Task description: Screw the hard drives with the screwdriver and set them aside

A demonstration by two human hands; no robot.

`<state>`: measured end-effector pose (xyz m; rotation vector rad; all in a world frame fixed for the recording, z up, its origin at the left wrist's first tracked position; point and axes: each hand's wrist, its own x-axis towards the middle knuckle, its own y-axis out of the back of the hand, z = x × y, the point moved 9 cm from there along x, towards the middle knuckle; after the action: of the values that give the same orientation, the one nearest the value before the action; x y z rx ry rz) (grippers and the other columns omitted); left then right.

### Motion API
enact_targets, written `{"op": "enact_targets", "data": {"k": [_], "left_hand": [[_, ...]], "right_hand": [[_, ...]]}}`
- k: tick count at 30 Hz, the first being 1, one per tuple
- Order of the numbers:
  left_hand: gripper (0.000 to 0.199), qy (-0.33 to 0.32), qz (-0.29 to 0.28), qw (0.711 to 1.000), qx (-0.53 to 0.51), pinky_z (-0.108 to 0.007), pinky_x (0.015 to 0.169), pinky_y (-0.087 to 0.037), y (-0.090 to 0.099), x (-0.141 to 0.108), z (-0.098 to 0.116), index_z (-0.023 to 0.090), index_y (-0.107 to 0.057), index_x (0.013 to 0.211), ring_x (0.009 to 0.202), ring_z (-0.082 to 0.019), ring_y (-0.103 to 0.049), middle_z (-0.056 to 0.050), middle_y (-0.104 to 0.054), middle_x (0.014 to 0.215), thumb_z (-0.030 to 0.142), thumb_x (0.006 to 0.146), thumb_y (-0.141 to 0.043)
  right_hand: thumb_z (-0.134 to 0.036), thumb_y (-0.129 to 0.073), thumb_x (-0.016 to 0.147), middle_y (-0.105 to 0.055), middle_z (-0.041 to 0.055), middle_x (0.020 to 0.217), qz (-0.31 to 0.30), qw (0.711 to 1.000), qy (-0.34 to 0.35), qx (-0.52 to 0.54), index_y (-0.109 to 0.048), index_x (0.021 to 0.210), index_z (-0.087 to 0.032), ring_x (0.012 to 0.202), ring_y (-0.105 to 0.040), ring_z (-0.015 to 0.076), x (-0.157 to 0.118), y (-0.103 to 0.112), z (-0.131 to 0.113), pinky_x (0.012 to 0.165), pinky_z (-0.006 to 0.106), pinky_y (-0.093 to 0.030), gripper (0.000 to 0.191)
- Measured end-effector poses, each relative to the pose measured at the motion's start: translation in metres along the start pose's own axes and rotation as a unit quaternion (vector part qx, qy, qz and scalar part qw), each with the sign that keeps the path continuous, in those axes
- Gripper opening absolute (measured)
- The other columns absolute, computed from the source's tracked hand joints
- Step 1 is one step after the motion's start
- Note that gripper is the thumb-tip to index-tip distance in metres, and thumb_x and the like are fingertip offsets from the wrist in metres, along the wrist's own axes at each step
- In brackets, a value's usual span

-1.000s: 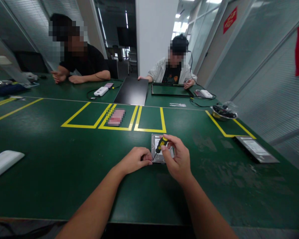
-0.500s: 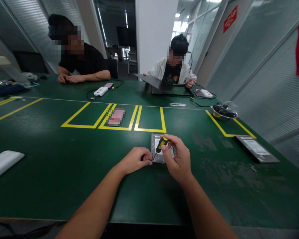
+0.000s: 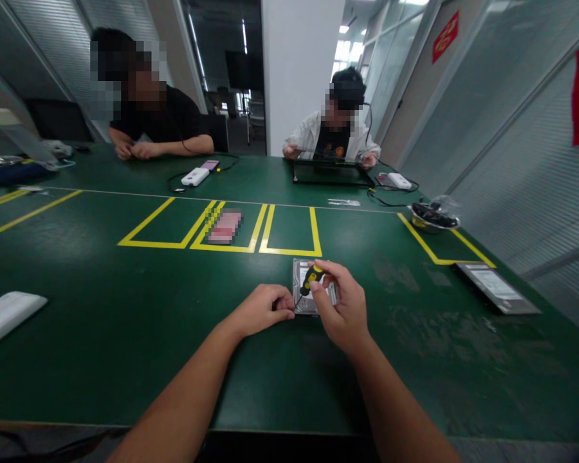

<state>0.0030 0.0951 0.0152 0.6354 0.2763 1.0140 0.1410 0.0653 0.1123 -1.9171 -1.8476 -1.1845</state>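
Green is shown across the broad desk point(image 3: 174, 360), which is marked with yellow tape outlines point(image 3: 290, 253) and backed by a white pillar point(image 3: 303, 77), glass partitions and slanting blinds. At the far side, 2 people are seated: a person in black point(image 3: 159, 122), with both forearms rested on the desk, and a person in a pale jacket point(image 3: 335, 132), by whom a thin dark frame point(image 3: 335, 184) is handled.

The near edge is crossed by both forearms. Bare green surface is spread between the hard drive point(image 3: 298, 273) and a larger-looking drive point(image 3: 496, 289) at the right, below a bowl of dark items point(image 3: 434, 225). A pink phone point(image 3: 226, 227) is laid within the middle outline; a white device point(image 3: 9, 318) is cut off at the left.

The hard drive is set flat between the hands. By the right-hand grip point(image 3: 345, 308), closed, a black-and-yellow screwdriver point(image 3: 312, 279) is held, tilted, its tip at the near-left corner. The left-hand grip point(image 3: 263, 310) is curled at that corner; whether anything is pinched cannot be told.
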Motion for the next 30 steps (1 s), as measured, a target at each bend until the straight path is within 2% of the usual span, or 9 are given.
{"op": "enact_targets", "data": {"k": [30], "left_hand": [[0.009, 0.010, -0.016, 1.000, -0.018, -0.022, 0.060, -0.039, -0.0042, -0.0009, 0.0013, 0.015, -0.063, 0.083, 0.064, -0.012, -0.052, 0.002, -0.059, 0.070, 0.022, 0.078, -0.065]], "right_hand": [[-0.017, -0.056, 0.085, -0.066, 0.0052, 0.110, -0.004, 1.000, 0.010, -0.010, -0.056, 0.120, -0.025, 0.083, -0.060, 0.0159, 0.0000, 0.0007, -0.0037, 0.074, 0.033, -0.051, 0.036]]}}
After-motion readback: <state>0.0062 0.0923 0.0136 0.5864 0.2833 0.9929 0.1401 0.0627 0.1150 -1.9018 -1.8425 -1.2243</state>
